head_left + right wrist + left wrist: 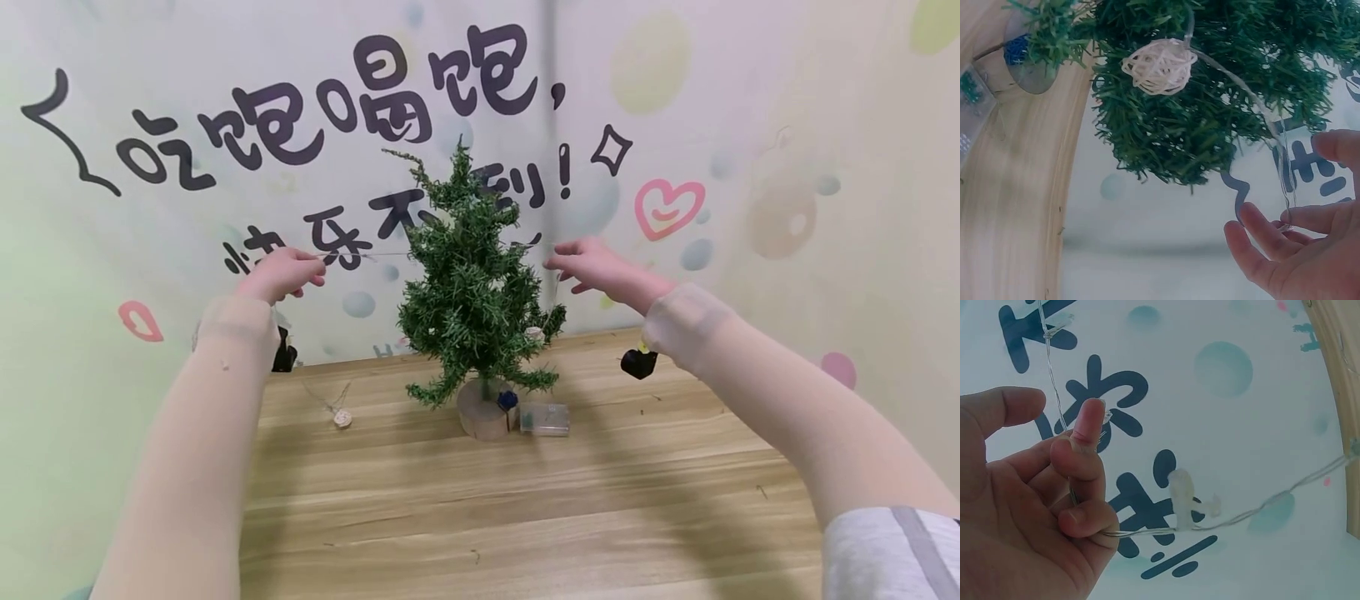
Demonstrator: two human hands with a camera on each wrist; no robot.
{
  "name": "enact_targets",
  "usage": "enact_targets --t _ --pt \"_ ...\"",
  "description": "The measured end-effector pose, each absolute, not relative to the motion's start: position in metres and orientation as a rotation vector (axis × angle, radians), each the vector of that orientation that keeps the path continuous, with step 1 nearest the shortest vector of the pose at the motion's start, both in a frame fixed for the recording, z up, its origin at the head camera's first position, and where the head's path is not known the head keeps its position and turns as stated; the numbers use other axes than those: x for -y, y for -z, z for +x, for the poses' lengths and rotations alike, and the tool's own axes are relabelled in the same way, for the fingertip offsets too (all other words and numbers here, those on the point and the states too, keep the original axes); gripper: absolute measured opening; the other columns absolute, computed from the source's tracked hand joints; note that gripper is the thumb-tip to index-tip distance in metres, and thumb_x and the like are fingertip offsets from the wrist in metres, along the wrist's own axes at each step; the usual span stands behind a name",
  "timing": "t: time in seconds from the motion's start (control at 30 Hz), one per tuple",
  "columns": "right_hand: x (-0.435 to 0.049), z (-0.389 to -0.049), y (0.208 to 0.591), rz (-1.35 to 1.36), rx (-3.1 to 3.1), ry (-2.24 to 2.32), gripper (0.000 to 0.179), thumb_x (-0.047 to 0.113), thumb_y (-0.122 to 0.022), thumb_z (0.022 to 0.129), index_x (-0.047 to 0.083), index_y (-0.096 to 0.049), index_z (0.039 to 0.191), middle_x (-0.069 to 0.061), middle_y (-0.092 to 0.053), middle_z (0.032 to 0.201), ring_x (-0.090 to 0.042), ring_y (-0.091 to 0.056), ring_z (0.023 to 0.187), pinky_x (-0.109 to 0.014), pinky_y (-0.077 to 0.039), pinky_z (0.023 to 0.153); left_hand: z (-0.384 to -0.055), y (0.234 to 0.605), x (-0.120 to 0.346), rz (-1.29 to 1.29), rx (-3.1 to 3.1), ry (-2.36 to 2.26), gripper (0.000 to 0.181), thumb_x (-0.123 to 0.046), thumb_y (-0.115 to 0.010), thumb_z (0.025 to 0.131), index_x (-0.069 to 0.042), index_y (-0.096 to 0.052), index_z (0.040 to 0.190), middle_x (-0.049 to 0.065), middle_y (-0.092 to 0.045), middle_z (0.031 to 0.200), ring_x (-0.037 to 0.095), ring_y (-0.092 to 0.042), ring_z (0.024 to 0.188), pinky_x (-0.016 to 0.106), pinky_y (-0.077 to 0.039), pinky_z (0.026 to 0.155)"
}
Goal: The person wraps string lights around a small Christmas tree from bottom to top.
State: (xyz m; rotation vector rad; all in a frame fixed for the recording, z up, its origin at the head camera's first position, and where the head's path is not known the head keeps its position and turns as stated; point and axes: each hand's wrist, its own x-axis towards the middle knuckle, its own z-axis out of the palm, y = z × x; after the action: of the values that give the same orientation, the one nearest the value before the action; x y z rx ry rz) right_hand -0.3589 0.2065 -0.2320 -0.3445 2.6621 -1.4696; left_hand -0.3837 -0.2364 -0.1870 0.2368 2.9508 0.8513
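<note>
A small green artificial Christmas tree stands on a round wooden base. A thin string of fairy lights stretches between both hands at about the tree's mid-height, passing behind it. On the left, my left hand holds the wire in its curled fingers. To the tree's right, my right hand has the wire looped over its bent fingers, thumb apart from them. A pale woven ball on the string hangs against the tree's lower right branches. Another pale ball lies on the table at left.
A clear battery box lies on the wooden table, right of the base. A dark blue ornament touches the base's front. The wall with black lettering rises close behind the tree. Small green bits are scattered on the table.
</note>
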Motion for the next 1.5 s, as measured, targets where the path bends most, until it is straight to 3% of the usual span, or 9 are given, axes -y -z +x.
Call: enact_targets --t 0.27,0.5,0.63,0.83,1.0,1.27,1.5 --pt "-0.200 -0.363 0.242 -0.361 -2.639 1.443 0.057 0.027 -0.048 0.102 -0.006 -0.033 0.146 -0.022 -0.037 0.148 -0.037 -0.047 0.124 -0.048 -0.046 0.095 -0.380 0.191 0.244 0.212 -2.940 -0.880 0.054 -0.026 -0.043 0.090 0.004 -0.048 0.135 0.022 -0.060 0.120 0.017 -0.048 0.069 0.029 -0.035 0.059" --pt "-0.191 -0.359 0.248 -0.336 -2.571 1.481 0.074 0.053 -0.033 0.102 -0.003 -0.028 0.149 -0.017 -0.028 0.154 -0.035 -0.046 0.126 -0.049 -0.042 0.097 -0.376 0.195 0.257 0.189 -2.952 -0.848 0.054 -0.030 -0.043 0.094 0.007 -0.049 0.133 0.022 -0.060 0.121 0.024 -0.050 0.079 0.034 -0.038 0.069" --pt "-0.188 -0.358 0.251 -0.338 -2.527 1.497 0.080 0.061 -0.024 0.100 0.001 -0.019 0.153 -0.013 -0.023 0.158 -0.034 -0.045 0.128 -0.052 -0.034 0.102 -0.375 0.197 0.263 0.182 -2.963 -0.813 0.056 -0.031 -0.042 0.094 0.007 -0.047 0.135 0.022 -0.060 0.122 0.022 -0.050 0.077 0.035 -0.038 0.069" --pt "-0.186 -0.360 0.257 -0.310 -2.491 1.500 0.081 0.064 -0.019 0.098 0.007 -0.011 0.156 -0.014 -0.020 0.158 -0.034 -0.039 0.133 -0.055 -0.024 0.107 -0.371 0.199 0.271 0.158 -2.965 -0.826 0.059 -0.030 -0.041 0.093 0.008 -0.043 0.139 0.022 -0.061 0.121 0.021 -0.050 0.075 0.033 -0.036 0.064" --pt "-0.185 -0.365 0.264 -0.287 -2.429 1.549 0.083 0.066 -0.017 0.097 0.011 -0.002 0.156 -0.016 -0.012 0.160 -0.036 -0.029 0.139 -0.056 -0.013 0.112 -0.365 0.197 0.274 0.201 -2.989 -0.790 0.060 -0.031 -0.040 0.096 0.010 -0.041 0.140 0.026 -0.057 0.125 0.030 -0.053 0.087 0.040 -0.041 0.076" --pt "-0.179 -0.370 0.266 -0.214 -2.332 1.688 0.086 0.067 -0.021 0.097 0.009 0.000 0.156 -0.019 -0.011 0.158 -0.035 -0.026 0.138 -0.049 -0.027 0.107 -0.357 0.189 0.288 0.193 -3.046 -0.761 0.064 -0.033 -0.038 0.097 0.012 -0.035 0.142 0.027 -0.055 0.128 0.037 -0.055 0.096 0.048 -0.042 0.085" --pt "-0.176 -0.372 0.269 -0.235 -2.342 1.650 0.089 0.069 -0.021 0.095 0.006 -0.005 0.156 -0.020 -0.018 0.156 -0.035 -0.028 0.138 -0.054 -0.009 0.113 -0.350 0.189 0.305 0.139 -3.036 -0.754 0.067 -0.036 -0.036 0.098 0.012 -0.031 0.144 0.030 -0.049 0.133 0.039 -0.053 0.098 0.051 -0.040 0.086"
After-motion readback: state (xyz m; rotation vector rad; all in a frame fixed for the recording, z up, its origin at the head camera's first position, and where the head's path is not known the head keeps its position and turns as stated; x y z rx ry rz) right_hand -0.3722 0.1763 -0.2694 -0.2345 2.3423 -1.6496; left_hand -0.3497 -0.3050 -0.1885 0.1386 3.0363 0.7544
